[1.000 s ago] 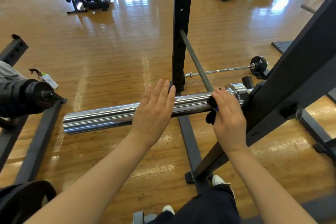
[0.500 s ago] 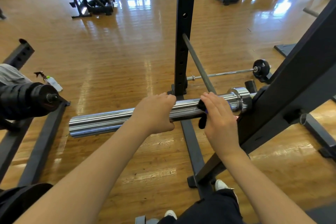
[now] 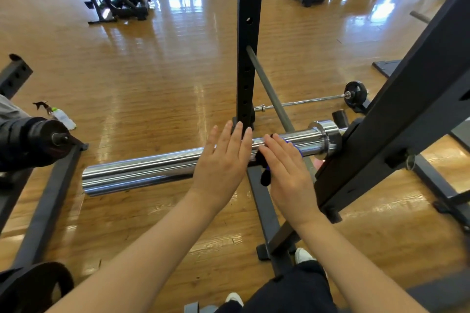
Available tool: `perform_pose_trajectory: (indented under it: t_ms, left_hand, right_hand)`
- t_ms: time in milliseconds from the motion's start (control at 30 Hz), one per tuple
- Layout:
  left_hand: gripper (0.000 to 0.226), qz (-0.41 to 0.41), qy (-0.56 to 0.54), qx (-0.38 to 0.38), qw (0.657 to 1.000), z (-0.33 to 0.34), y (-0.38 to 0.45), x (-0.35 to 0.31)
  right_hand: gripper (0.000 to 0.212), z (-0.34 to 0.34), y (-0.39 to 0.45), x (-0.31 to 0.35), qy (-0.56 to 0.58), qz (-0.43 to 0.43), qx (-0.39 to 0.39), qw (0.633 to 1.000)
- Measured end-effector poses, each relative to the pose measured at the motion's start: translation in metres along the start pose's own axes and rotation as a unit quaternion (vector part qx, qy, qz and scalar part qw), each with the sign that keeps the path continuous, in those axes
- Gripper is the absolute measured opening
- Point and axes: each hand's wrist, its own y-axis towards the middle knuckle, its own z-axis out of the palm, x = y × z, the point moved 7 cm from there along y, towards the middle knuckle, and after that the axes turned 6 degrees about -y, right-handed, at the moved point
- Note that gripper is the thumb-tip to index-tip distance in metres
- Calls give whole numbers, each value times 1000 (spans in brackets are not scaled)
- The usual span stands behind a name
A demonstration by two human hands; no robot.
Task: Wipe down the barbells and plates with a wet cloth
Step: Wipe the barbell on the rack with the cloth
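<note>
The chrome barbell sleeve [image 3: 142, 169] runs from nine to three o'clock. The left hand [image 3: 223, 160] lies flat on it, fingers straight; the right hand [image 3: 287, 168] presses a dark cloth [image 3: 264, 175] against it.

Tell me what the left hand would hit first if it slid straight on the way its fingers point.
Probably the black perforated steel upright of the rack: the left hand lies flat over the chrome barbell sleeve, fingertips pointing at the post's base. Depth between them is unclear.
</note>
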Motion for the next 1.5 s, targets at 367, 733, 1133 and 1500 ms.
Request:
perform_pose_trajectory:
  t_ms: [367,733,1133,1500]
  left_hand:
    - [70,-6,-84,101,991,-5,10,8]
    - [93,-44,-70,171,982,-1,15,21]
    - [44,-15,-36,-3,999,3,-1,14]
    - [43,-10,-38,2,999,0,-1,16]
  right_hand:
    - [35,-14,12,-10,-26,99,-35,994]
    - [39,1,10,13,-6,21,3,1000]
    - [41,-9,14,-2,-36,118,-16,992]
    - [39,-10,18,-2,-28,82,23,996]
